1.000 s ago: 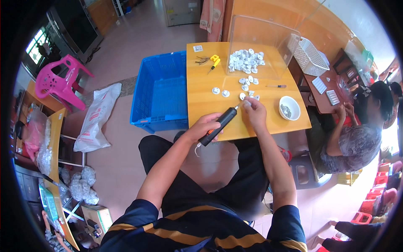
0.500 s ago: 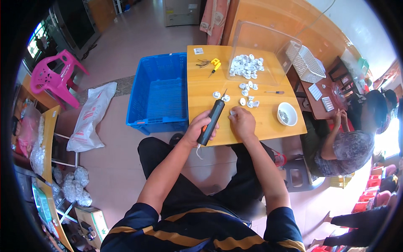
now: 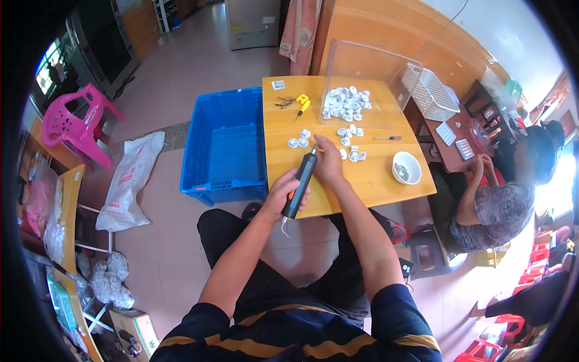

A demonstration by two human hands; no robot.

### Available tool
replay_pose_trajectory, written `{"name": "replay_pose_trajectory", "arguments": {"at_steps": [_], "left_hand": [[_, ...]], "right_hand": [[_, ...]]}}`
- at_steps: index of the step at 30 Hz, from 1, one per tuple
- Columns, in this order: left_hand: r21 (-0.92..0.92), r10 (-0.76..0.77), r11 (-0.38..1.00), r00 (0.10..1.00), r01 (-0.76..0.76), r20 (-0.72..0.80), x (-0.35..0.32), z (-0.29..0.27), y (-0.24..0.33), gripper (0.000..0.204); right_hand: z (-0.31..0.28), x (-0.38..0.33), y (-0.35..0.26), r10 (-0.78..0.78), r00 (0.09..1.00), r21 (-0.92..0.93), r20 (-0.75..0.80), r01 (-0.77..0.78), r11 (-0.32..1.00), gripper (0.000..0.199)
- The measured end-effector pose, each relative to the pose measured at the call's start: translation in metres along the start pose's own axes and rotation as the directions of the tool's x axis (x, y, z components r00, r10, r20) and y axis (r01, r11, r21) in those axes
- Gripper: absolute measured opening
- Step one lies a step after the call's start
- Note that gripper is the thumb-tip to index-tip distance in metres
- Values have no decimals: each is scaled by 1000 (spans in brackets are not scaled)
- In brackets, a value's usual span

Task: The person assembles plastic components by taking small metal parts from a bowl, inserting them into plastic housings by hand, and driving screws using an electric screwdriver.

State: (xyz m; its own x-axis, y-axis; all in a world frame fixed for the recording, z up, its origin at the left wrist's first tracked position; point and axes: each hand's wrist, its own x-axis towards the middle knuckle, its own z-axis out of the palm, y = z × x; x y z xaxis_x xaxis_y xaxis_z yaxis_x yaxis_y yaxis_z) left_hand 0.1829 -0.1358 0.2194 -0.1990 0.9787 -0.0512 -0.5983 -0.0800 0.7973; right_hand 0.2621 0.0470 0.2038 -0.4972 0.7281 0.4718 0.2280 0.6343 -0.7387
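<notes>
- Head view: the left hand (image 3: 283, 194) is wrapped around the lower body of a black electric screwdriver (image 3: 300, 184) with an orange band, forearm reaching up from the lower edge, elbow bent.
- The screwdriver slants up and to the right, its tip close by the right hand (image 3: 329, 163) over the wooden bench (image 3: 368, 181).
- The right hand is curled with fingers bent inward at the screwdriver's tip; what it pinches there is hidden, so I cannot tell whether it grips anything.
- Small white plastic parts (image 3: 350, 151) lie scattered just beyond the right hand; a bigger heap (image 3: 345, 104) sits farther back by a clear box.
- A white bowl (image 3: 406, 168) stands right of the hands, near the bench's edge.
- A blue crate (image 3: 226, 148) stands on the floor, touching the bench's left side.
- Another person (image 3: 500, 193) sits at the right.
</notes>
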Motion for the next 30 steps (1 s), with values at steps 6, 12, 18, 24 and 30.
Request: {"name": "replay_pose_trajectory", "arguments": {"at_steps": [6, 12, 18, 24, 30], "left_hand": [[20, -10, 1000, 1000, 9, 24, 3, -3, 1, 48], [15, -30, 999, 999, 29, 42, 3, -2, 2, 49], [48, -37, 998, 997, 34, 69, 5, 1, -4, 50], [66, -68, 996, 997, 67, 19, -1, -2, -5, 53], [103, -62, 993, 998, 59, 28, 3, 0, -9, 56]], "right_hand": [[-84, 3, 8, 45, 999, -14, 6, -45, 999, 28], [-203, 9, 41, 92, 974, -323, -206, -156, 933, 15], [-254, 4, 95, 295, 953, -675, -70, -263, 690, 22], [-229, 14, 106, 379, 923, -813, 72, -166, 558, 18], [-235, 17, 129, 319, 941, -805, 114, -101, 585, 20]]}}
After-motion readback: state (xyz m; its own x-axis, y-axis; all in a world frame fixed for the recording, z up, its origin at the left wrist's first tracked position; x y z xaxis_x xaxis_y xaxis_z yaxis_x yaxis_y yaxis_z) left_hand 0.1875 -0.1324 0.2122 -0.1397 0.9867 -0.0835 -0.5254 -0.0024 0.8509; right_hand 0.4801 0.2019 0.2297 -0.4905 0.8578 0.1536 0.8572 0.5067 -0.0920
